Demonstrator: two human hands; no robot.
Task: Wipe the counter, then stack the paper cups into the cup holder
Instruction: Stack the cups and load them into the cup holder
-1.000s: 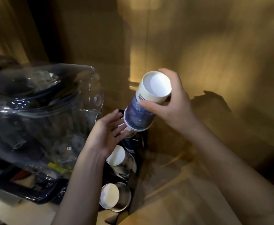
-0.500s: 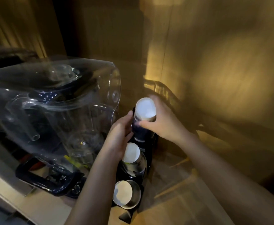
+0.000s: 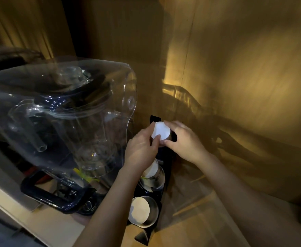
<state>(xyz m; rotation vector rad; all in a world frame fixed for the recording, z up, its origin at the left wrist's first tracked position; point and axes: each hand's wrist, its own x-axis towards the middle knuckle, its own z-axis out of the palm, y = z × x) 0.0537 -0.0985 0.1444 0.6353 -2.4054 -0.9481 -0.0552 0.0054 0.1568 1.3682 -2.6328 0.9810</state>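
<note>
An upside-down paper cup (image 3: 160, 131), white bottom facing up, sits deep in the far slot of the black cup holder (image 3: 167, 168). My left hand (image 3: 142, 148) grips its left side and my right hand (image 3: 185, 141) grips its right side. Only the cup's white bottom and a sliver of its dark wall show between my fingers. Two more slots hold upturned cups: one in the middle (image 3: 151, 170), partly behind my left wrist, and one nearest me (image 3: 140, 210).
A large blender under a clear plastic cover (image 3: 71, 122) stands close on the left of the holder. A wooden wall (image 3: 235, 68) rises behind and to the right. The wooden counter (image 3: 208, 220) runs to the right of the holder.
The cup went from tilted in the air in my right hand down into the far slot. My left hand moved up onto it, so both hands now hold it.
</note>
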